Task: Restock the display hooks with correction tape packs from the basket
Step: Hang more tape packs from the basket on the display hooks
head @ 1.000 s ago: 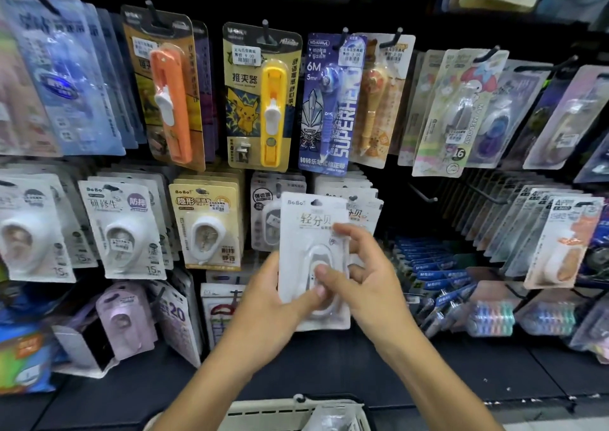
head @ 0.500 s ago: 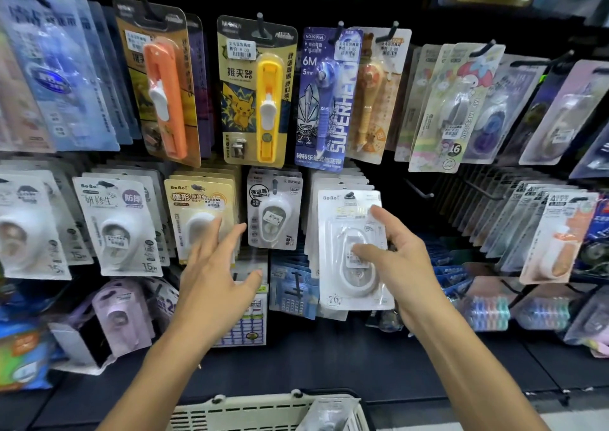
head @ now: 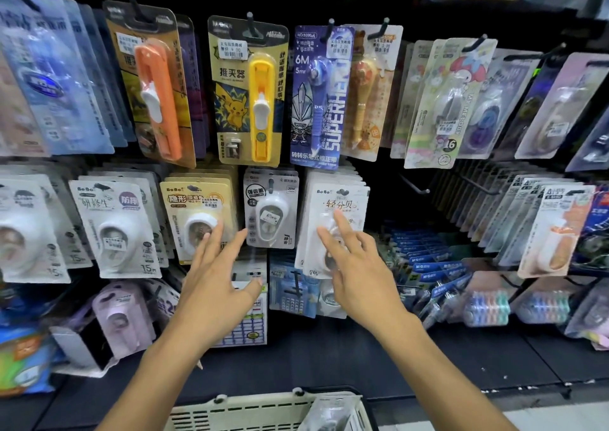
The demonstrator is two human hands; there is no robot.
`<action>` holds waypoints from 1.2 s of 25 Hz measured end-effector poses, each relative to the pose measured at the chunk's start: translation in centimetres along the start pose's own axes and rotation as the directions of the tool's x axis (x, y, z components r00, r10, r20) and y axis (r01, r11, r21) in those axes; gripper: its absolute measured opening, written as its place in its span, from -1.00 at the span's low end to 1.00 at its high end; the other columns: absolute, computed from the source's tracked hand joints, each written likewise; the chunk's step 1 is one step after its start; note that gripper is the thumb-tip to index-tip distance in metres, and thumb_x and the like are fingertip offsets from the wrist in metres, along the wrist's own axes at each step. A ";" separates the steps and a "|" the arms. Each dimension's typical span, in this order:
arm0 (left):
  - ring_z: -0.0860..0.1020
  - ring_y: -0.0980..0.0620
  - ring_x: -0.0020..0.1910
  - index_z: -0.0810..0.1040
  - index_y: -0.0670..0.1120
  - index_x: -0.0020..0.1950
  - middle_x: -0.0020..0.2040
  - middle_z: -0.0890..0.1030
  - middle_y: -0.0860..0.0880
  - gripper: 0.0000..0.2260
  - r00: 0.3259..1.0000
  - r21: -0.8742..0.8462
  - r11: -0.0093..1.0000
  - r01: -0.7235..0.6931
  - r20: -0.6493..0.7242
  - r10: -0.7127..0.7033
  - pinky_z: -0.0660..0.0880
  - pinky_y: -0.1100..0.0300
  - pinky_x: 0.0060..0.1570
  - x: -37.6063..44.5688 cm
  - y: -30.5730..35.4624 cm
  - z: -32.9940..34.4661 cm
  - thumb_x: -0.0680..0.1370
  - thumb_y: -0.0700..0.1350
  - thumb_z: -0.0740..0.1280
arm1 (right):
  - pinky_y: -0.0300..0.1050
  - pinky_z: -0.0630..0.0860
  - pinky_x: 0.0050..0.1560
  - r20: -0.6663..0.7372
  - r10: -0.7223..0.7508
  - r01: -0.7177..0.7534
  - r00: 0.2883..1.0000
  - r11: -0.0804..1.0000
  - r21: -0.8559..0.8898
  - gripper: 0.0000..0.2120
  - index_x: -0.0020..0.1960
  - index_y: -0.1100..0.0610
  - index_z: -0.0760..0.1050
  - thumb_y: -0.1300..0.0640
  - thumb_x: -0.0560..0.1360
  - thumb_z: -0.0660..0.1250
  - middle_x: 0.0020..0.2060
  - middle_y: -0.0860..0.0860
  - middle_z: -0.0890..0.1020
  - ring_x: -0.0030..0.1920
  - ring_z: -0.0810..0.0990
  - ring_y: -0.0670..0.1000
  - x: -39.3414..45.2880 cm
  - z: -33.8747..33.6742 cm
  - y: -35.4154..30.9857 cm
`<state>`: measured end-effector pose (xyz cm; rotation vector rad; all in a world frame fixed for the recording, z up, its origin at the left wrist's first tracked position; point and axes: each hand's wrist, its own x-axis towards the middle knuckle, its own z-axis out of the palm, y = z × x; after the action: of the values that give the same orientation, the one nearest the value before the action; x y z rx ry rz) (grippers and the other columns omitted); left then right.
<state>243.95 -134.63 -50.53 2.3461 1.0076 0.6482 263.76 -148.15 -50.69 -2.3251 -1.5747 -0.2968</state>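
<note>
A dark pegboard wall of blister packs filled the view. The white correction tape pack (head: 333, 223), held by both hands a second earlier, now hung at the front of its hook's stack. The right hand (head: 359, 266) had released it, its grip apart, fingertips near the card. The left hand (head: 214, 282) hovered, grip apart, holding nothing. Another pack lay in the basket (head: 250, 411) below, likely next.

Head view, seemingly close, faces forward-down at display hooks (head: 413, 186).
</note>
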 end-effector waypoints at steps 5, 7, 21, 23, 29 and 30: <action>-0.06 0.10 0.64 0.17 0.22 0.61 0.67 -0.05 0.16 -0.33 0.998 -0.062 0.998 -0.022 0.056 0.025 0.09 -0.03 0.59 -1.8 -0.3 1.1 0.57 0.01 0.41 | 0.18 0.46 0.27 -0.134 0.021 -0.028 0.991 0.998 -0.048 -0.36 0.58 0.03 0.25 0.22 0.54 0.32 0.63 0.12 0.07 0.43 0.32 0.23 -2.0 -0.1 -1.0; 0.11 0.02 0.62 0.25 0.13 0.59 0.66 0.10 0.07 -0.37 0.993 -0.016 1.000 -0.002 0.115 0.004 0.19 0.00 0.55 -3.0 -1.5 1.2 0.57 -0.01 0.42 | 0.24 0.46 0.21 -0.268 -0.014 -0.003 0.963 0.998 -0.062 -0.47 0.45 0.16 0.44 0.28 0.49 0.37 0.47 0.22 0.39 0.28 0.48 0.31 -3.7 0.4 -2.6; 0.48 0.00 0.33 0.30 0.12 0.56 0.56 0.35 -0.02 -0.47 0.497 0.449 0.877 0.172 0.729 -0.471 0.43 0.19 0.26 -13.4 -11.2 12.8 0.61 0.05 0.36 | 0.01 0.51 0.08 0.884 -0.253 0.529 0.394 0.849 0.008 -0.61 0.39 0.02 0.45 0.16 0.58 0.21 0.26 0.08 0.59 0.25 0.56 0.17 -13.2 11.6 0.1; 0.52 -0.03 0.26 0.35 0.08 0.52 0.50 0.41 -0.06 -0.51 0.559 0.365 0.888 0.281 0.690 -0.460 0.46 0.19 0.20 -13.6 -10.1 14.1 0.61 0.01 0.36 | 0.03 0.46 0.20 0.905 -0.256 0.467 0.338 0.881 0.074 -0.60 0.42 0.01 0.42 0.13 0.59 0.20 0.31 0.10 0.56 0.31 0.51 0.18 -16.8 13.4 1.5; 0.46 -0.07 0.39 0.38 0.05 0.52 0.52 0.39 -0.05 -0.55 0.604 0.247 0.884 0.397 0.655 -0.454 0.41 0.16 0.27 -18.3 -5.6 17.8 0.62 -0.07 0.32 | -0.03 0.19 0.37 0.818 -0.277 0.524 0.504 0.851 -0.034 -0.71 0.24 0.08 0.54 0.06 0.62 0.13 0.19 0.04 0.58 0.25 0.50 0.08 -25.7 15.7 6.4; 0.47 -0.07 0.39 0.37 0.06 0.53 0.53 0.38 -0.05 -0.54 0.597 0.255 0.882 0.397 0.658 -0.459 0.42 0.15 0.26 -19.3 -4.8 18.1 0.62 -0.08 0.31 | -0.01 0.18 0.38 0.806 -0.268 0.521 0.529 0.852 -0.059 -0.69 0.27 0.07 0.53 0.05 0.62 0.13 0.21 0.04 0.57 0.26 0.50 0.08 -26.6 15.4 6.9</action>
<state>240.39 -151.02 -71.57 1.9892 1.1497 -0.4834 260.17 -167.73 -75.13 -2.4065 -2.6705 0.5286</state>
